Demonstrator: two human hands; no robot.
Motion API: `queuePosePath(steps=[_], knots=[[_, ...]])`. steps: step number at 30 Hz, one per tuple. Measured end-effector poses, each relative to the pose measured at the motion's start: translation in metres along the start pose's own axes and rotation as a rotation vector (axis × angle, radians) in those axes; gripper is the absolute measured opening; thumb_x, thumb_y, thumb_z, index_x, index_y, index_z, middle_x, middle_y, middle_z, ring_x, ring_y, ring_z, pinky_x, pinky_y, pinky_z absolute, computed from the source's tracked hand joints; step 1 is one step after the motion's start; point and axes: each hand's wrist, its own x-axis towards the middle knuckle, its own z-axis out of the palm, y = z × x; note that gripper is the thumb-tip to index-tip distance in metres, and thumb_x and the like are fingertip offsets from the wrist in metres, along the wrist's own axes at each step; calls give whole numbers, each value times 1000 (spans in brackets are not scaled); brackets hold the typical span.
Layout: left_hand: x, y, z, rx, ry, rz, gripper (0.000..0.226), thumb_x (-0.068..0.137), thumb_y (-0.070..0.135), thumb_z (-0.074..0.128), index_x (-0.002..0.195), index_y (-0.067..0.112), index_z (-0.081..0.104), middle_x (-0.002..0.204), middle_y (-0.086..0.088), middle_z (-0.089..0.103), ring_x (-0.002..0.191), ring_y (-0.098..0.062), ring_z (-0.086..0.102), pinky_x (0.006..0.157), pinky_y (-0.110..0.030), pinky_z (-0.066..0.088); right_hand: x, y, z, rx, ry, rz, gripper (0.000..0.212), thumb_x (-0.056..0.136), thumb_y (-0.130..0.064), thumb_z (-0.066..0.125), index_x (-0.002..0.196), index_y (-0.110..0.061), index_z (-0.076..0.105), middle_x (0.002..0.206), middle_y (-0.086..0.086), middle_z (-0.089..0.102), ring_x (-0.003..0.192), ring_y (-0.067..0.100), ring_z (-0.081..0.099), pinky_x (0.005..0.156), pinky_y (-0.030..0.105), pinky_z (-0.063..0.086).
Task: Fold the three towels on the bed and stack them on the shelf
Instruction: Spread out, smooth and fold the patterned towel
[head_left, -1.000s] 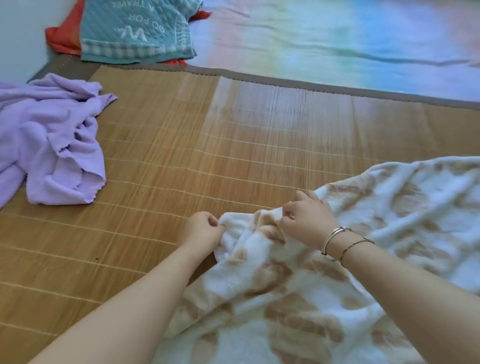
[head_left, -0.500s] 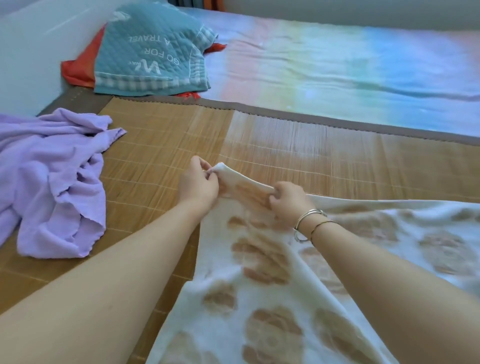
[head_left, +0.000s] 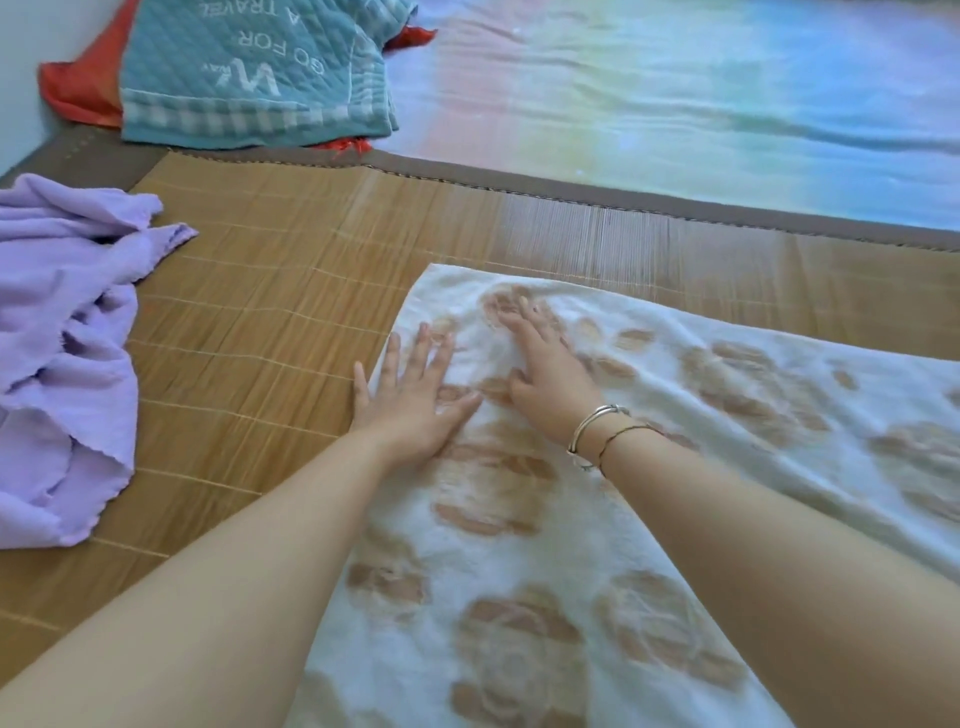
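A white towel with brown rose print lies spread flat on the bamboo mat, running from the centre to the right edge and down to the bottom. My left hand rests palm down with fingers spread at the towel's left edge. Beside it, my right hand, with bracelets on the wrist, presses flat on the towel near its far corner. A crumpled purple towel sits on the mat at the left. The shelf is out of view.
A teal quilted cloth with white lettering lies over a red item at the back left, by the wall. Beyond the mat's brown border stretches a pastel rainbow bedsheet.
Both hands held the towel's corner pinched and carried it forward. Now they have let go and lie flat on the spread towel.
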Motion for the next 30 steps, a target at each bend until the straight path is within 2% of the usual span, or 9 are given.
queuePosePath(steps=[4,7,11,15,17,20,23,27,30], knots=[[-6,11,-5,91,-9,-63,73,92,67,19,148,38,-17,153,12,-33,142,-21,-30,110,-55,-19,-29,18,-12,-26,91,13,58,90,-8,42,145,-19,30,159,0,12,147,11,5,118,31,-1],[-14,37,-12,54,2,-106,67,96,60,18,151,34,-10,157,5,-26,144,-26,-25,110,-55,-18,-55,40,-36,-1,103,87,56,89,-7,43,144,-16,33,158,2,16,146,14,10,120,37,8],[-43,95,-15,102,-17,19,63,98,57,19,152,35,-5,159,5,-19,146,-27,-20,112,-56,-12,-112,78,-87,9,172,206,55,90,-7,45,144,-16,34,156,3,22,145,17,16,117,33,14],[-77,170,-15,150,-89,141,62,97,58,19,152,35,0,159,8,-17,145,-26,-22,115,-56,-11,-189,130,-144,33,231,362,54,89,-8,47,141,-15,37,150,5,33,141,23,26,115,36,22],[-89,223,-19,158,-79,223,60,98,56,21,152,35,3,160,8,-14,146,-24,-20,115,-55,-10,-226,160,-176,68,304,437,51,87,-5,50,137,-11,42,142,7,41,134,27,37,110,38,30],[-109,313,-11,174,-47,338,58,98,55,23,152,35,9,161,8,-8,147,-22,-16,116,-54,-6,-280,217,-224,79,392,511,48,86,-2,51,133,-5,44,136,12,46,127,29,43,106,34,31],[-127,403,12,165,-91,405,58,98,55,24,152,36,11,160,9,-8,147,-22,-16,115,-52,-8,-341,275,-268,102,446,574,48,86,-3,51,133,-6,45,133,11,48,107,26,50,99,35,35],[-159,560,66,115,-151,507,58,99,53,26,152,33,15,161,8,-3,147,-21,-14,116,-51,-9,-459,365,-341,99,479,690,46,85,-1,50,131,-7,47,127,12,49,109,30,53,91,26,33],[-188,671,106,72,-189,590,57,98,54,27,151,33,18,161,8,0,148,-20,-11,116,-50,-9,-547,429,-389,74,501,805,48,87,-3,51,134,-5,44,133,16,47,122,30,46,100,27,31]])
